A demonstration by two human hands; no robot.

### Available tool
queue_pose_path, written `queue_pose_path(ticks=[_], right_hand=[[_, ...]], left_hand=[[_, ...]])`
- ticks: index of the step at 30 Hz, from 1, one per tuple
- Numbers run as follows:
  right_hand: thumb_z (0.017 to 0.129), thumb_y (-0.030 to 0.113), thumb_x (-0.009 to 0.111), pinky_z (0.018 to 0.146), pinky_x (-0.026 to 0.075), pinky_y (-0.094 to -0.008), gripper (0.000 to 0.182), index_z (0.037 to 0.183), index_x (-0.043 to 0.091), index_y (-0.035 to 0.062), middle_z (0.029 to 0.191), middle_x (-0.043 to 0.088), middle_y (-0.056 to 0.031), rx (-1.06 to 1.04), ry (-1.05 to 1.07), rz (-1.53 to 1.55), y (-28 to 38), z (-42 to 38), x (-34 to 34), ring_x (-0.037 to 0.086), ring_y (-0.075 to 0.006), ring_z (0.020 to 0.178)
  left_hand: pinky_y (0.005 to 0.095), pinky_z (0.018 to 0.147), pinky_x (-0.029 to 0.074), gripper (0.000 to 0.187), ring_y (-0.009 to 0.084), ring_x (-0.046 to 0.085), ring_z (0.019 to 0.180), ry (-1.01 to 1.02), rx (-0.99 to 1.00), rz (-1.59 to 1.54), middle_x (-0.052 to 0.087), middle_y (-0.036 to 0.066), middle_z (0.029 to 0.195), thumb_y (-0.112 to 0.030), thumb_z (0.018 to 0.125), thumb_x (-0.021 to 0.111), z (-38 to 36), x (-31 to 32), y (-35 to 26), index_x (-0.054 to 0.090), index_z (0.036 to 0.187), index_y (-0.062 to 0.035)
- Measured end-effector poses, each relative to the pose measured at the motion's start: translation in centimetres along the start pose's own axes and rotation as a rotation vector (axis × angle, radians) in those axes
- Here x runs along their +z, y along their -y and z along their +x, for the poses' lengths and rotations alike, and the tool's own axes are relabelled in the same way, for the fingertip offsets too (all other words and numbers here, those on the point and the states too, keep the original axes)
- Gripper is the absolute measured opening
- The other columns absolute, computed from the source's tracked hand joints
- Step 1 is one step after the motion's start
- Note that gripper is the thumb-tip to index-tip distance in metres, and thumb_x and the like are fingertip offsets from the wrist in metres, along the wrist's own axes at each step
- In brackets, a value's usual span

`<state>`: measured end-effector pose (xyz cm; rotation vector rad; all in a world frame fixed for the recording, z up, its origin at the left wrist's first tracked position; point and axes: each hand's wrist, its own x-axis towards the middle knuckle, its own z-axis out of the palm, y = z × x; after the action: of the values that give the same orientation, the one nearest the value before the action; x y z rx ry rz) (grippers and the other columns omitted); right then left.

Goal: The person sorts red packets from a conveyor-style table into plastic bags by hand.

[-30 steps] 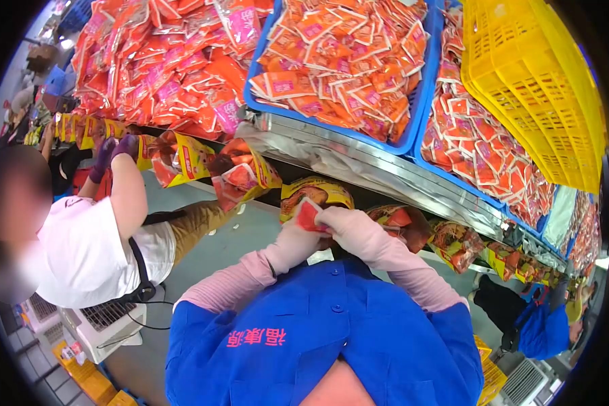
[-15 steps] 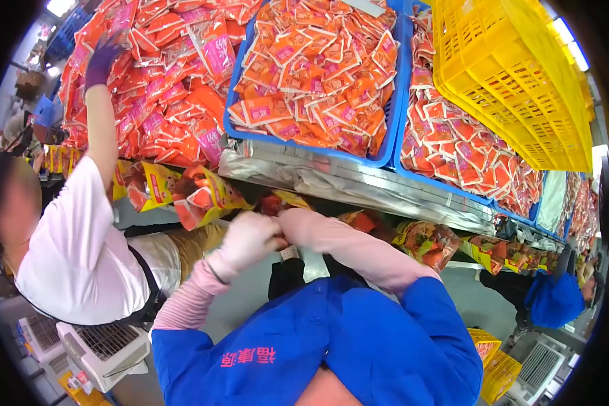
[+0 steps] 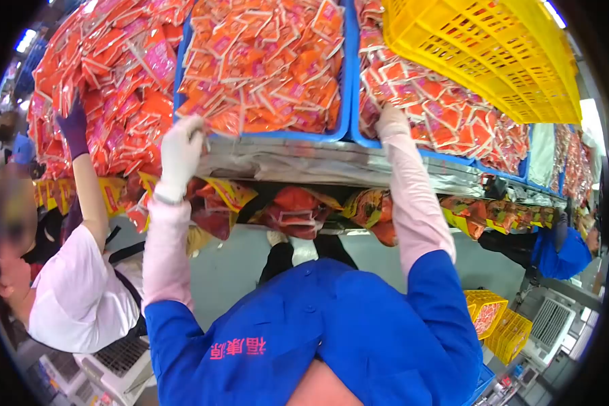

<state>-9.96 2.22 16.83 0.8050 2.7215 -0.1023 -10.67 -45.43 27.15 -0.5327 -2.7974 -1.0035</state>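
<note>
My left hand (image 3: 181, 152), in a white glove, is at the front edge of the middle blue crate (image 3: 348, 74). Its fingers are curled near the orange-red sachets (image 3: 271, 74); whether one is between them is hidden. My right hand (image 3: 391, 123), gloved too, reaches into the right-hand blue crate (image 3: 367, 139), its fingertips among the sachets (image 3: 446, 115) and partly covered. Below my hands, open yellow-and-red bags (image 3: 296, 211) filled with sachets hang in a row along the table's front.
A yellow crate (image 3: 487, 54) stands over the sachets at upper right. On the left, a co-worker in a white shirt (image 3: 81, 291) reaches a purple-gloved hand (image 3: 74, 132) into a loose sachet heap (image 3: 115, 81). Another person in blue (image 3: 563, 250) is at far right.
My hands were close together over the bags; now they are apart. The left has gone up and left to the middle crate's edge, the right up into the right crate. The view has shifted.
</note>
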Motion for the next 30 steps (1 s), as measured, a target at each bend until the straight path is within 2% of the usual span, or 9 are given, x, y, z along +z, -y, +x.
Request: queue_pose_path(ticks=[2, 5, 9, 13, 18, 20, 22, 25, 30], right_hand=[[0.093, 0.022, 0.061, 0.097, 0.054, -0.045, 0.032, 0.121, 0.069, 0.0068, 0.119, 0.07, -0.0221, 0.021, -0.027, 0.069, -2.6, 1.9, 1.0, 0.066, -0.0336, 0.117], [0.092, 0.024, 0.059, 0.099, 0.052, -0.0446, 0.038, 0.126, 0.067, 0.0099, 0.119, 0.069, -0.0234, -0.064, -0.066, -0.003, -1.6, -2.0, -1.6, 0.065, -0.0362, 0.117], [0.081, 0.024, 0.064, 0.097, 0.052, -0.0465, 0.049, 0.127, 0.065, 0.0091, 0.114, 0.07, -0.024, -0.073, -0.03, 0.025, -1.2, 1.0, 0.6, 0.068, -0.0384, 0.109], [0.083, 0.027, 0.065, 0.096, 0.053, -0.0452, 0.036, 0.111, 0.07, 0.0049, 0.11, 0.071, -0.0249, -0.117, -0.101, -0.098, -2.0, -0.7, -0.9, 0.068, -0.0396, 0.108], [0.085, 0.012, 0.065, 0.066, 0.056, -0.0334, 0.022, 0.102, 0.071, -0.0006, 0.092, 0.074, -0.0154, -0.186, 0.189, 0.809, 4.3, -16.5, -13.7, 0.07, -0.0135, 0.079], [0.083, 0.012, 0.068, 0.075, 0.056, -0.0323, 0.025, 0.106, 0.074, 0.0059, 0.096, 0.075, -0.0143, -0.634, 0.274, 0.64, 9.4, -23.6, -14.0, 0.071, -0.0178, 0.085], [0.084, 0.012, 0.065, 0.085, 0.057, -0.0395, 0.024, 0.105, 0.074, 0.0055, 0.097, 0.074, -0.0161, -1.067, 0.443, 0.59, 14.8, -26.6, -8.6, 0.073, -0.0298, 0.093], [0.09, 0.018, 0.063, 0.088, 0.056, -0.0449, 0.025, 0.108, 0.076, 0.0072, 0.109, 0.073, -0.0174, -1.055, 0.834, -0.376, 24.8, -25.5, 8.8, 0.072, -0.0313, 0.102], [0.086, 0.024, 0.068, 0.084, 0.055, -0.0434, 0.024, 0.104, 0.075, 0.0089, 0.101, 0.073, -0.0191, -1.042, 0.751, 0.086, 23.9, -26.8, 9.2, 0.071, -0.0349, 0.097]], left_hand=[[0.0362, 0.085, 0.055, 0.029, 0.0288, 0.07, 0.094, 0.11, -0.132, -0.423, 0.07, 0.016, 0.097, 0.011, 0.077, 0.055, -5.0, -2.1, -5.2, 0.069, 0.1, 0.0001], [0.0392, 0.083, 0.055, 0.028, 0.029, 0.07, 0.094, 0.189, 0.313, -0.29, 0.073, 0.009, 0.096, 0.012, 0.062, 0.063, -10.3, -0.9, -8.8, 0.068, 0.083, -0.005], [0.0466, 0.104, 0.043, 0.027, 0.0263, 0.064, 0.107, 0.354, 0.308, 0.25, 0.069, 0.006, 0.104, -0.012, 0.074, 0.07, -15.6, 6.5, -6.0, 0.068, 0.101, -0.0091], [0.0538, 0.11, 0.036, 0.027, 0.0244, 0.06, 0.114, 0.306, 0.274, 0.233, 0.068, 0.005, 0.108, -0.017, 0.074, 0.072, -16.6, 3.7, -6.3, 0.068, 0.1, -0.0108], [0.0574, 0.112, 0.036, 0.018, 0.0218, 0.063, 0.106, 0.438, 0.407, 0.404, 0.068, 0.004, 0.098, -0.019, 0.077, 0.068, -18.9, 3.9, -1.8, 0.069, 0.093, -0.012], [0.0563, 0.109, 0.041, 0.011, 0.0211, 0.066, 0.094, 0.371, 0.407, 0.343, 0.068, 0.005, 0.086, -0.013, 0.078, 0.061, -18.2, 3.7, -2.1, 0.069, 0.086, -0.0112], [0.0561, 0.109, 0.041, 0.01, 0.0211, 0.066, 0.093, 0.297, 0.418, 0.328, 0.067, 0.004, 0.085, -0.013, 0.079, 0.061, -18.1, 3.7, -1.9, 0.068, 0.085, -0.0111], [0.0548, 0.108, 0.042, 0.008, 0.0212, 0.065, 0.088, 0.263, 0.431, 0.36, 0.064, 0.003, 0.081, -0.013, 0.078, 0.061, -17.9, 3.1, -2.2, 0.068, 0.082, -0.011], [0.0513, 0.104, 0.042, 0.011, 0.0222, 0.063, 0.082, 0.414, 0.391, 0.356, 0.062, 0.003, 0.074, -0.02, 0.074, 0.072, -17.4, 1.4, -1.2, 0.068, 0.079, -0.0114]])
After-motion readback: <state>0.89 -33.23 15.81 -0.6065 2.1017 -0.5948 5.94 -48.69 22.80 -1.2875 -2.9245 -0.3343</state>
